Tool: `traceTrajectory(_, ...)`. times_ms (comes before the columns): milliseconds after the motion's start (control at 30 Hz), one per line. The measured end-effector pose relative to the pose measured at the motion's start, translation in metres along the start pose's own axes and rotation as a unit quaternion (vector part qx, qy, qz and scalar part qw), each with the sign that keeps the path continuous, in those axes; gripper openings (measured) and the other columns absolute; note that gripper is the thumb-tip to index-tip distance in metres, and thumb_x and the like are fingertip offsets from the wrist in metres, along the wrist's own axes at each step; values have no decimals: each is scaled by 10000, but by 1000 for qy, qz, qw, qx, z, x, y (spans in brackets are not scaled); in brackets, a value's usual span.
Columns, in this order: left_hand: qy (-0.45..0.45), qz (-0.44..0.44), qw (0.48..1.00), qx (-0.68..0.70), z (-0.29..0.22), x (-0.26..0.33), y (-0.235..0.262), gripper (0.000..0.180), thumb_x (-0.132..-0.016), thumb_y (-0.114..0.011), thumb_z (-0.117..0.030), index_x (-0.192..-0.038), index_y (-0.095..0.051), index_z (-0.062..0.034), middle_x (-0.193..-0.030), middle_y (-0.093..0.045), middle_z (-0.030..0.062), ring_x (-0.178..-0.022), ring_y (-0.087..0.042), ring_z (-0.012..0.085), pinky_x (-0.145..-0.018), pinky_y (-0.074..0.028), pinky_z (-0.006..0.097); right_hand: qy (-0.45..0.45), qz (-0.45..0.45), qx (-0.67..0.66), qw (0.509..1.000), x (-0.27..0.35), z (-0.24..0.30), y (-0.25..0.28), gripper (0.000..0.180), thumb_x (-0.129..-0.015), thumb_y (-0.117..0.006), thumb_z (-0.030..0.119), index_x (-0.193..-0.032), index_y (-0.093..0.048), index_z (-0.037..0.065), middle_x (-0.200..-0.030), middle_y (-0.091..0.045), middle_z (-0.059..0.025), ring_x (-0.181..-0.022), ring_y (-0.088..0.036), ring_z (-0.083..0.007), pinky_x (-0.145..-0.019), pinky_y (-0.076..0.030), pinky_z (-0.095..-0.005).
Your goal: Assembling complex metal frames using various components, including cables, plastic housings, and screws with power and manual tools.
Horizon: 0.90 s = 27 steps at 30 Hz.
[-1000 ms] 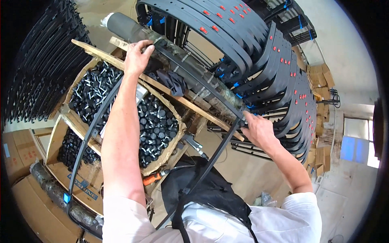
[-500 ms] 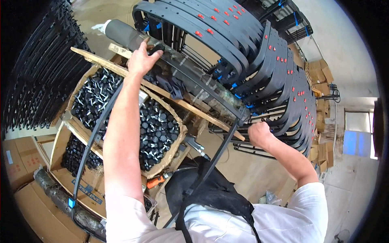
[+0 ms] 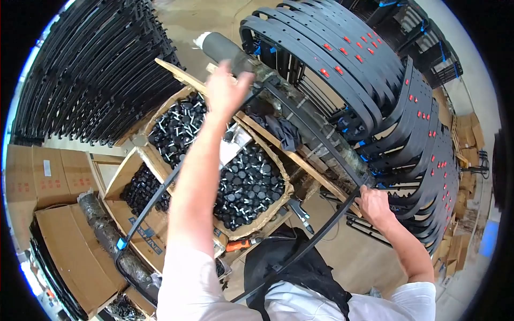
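Observation:
A large black metal frame (image 3: 325, 229) lies across the workspace in front of my body, its bars meeting at a corner on the right. My right hand (image 3: 375, 206) has its fingers closed on the bar just below that corner. Farther up and left, my left hand (image 3: 227, 91) is raised beside the frame's far corner, blurred by motion, its thumb and fingers apart and nothing visible in it. Beneath the left forearm, a worn carton (image 3: 287, 187) holds many black round-headed feet (image 3: 249, 182) with pale studs.
Curved black frames with red bits (image 3: 342, 69) stand in a row at right. More black frames (image 3: 96, 69) are stacked at left. A wrapped roll (image 3: 219, 47) runs behind the wooden plank (image 3: 316, 174). An orange-handled tool (image 3: 238, 245) and cardboard boxes (image 3: 77, 241) lie nearer.
My left hand has come off the frame's far corner and opened. My right hand, a fist beside the near corner before, now holds the bar. The whole view has shifted.

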<state>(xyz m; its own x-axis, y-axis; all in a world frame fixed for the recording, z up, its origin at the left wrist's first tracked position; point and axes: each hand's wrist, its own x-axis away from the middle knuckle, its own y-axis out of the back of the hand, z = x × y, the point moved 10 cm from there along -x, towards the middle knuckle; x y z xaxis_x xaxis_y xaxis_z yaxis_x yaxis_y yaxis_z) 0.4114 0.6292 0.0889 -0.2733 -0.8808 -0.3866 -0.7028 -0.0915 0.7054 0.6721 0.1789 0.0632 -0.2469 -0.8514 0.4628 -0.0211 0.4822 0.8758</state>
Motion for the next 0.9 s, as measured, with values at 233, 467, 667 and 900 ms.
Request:
traceTrajectory(233, -25, 53, 988, -145, 74, -3, 20, 530, -914, -767, -363, -1352, -647, -90, -1083, -756, 149, -962, -735, 398, -875, -596, 495, 20, -18, -25, 999, -5, 9, 12, 354, -902, -759, 311, -953, -637, -17, -713, -713, -216, -699, -735, -381, -646, -577, -482)
traceTrajectory(467, 38, 228, 963, -142, -37, 5, -52, 570, -1011, -551, -569, -1059, -763, -42, -961, -782, 212, -980, -762, 386, -872, -595, 519, -12, -46, -19, 999, -1, -3, 14, 421, -978, -644, 387, -792, -702, 14, -743, -714, -260, -725, -726, -442, -686, -583, -534)
traceTrajectory(667, -246, 155, 936, -199, -50, 12, -80, 292, -968, -566, -194, -1218, -700, -123, -838, -712, 43, -895, -706, 299, -891, -525, 427, -42, -66, -9, 997, 7, 3, 19, 458, -1001, -611, 411, -820, -678, -4, -736, -704, -270, -721, -712, -472, -698, -572, -563)
traceTrajectory(900, -94, 248, 947, -185, -38, 5, -55, 419, -949, -661, -386, -1206, -681, -55, -952, -774, 124, -984, -740, 309, -943, -512, 421, -73, -33, -58, 995, 2, 1, 11, 419, -1021, -617, 392, -887, -629, -4, -770, -697, -283, -783, -699, -498, -708, -540, -596)
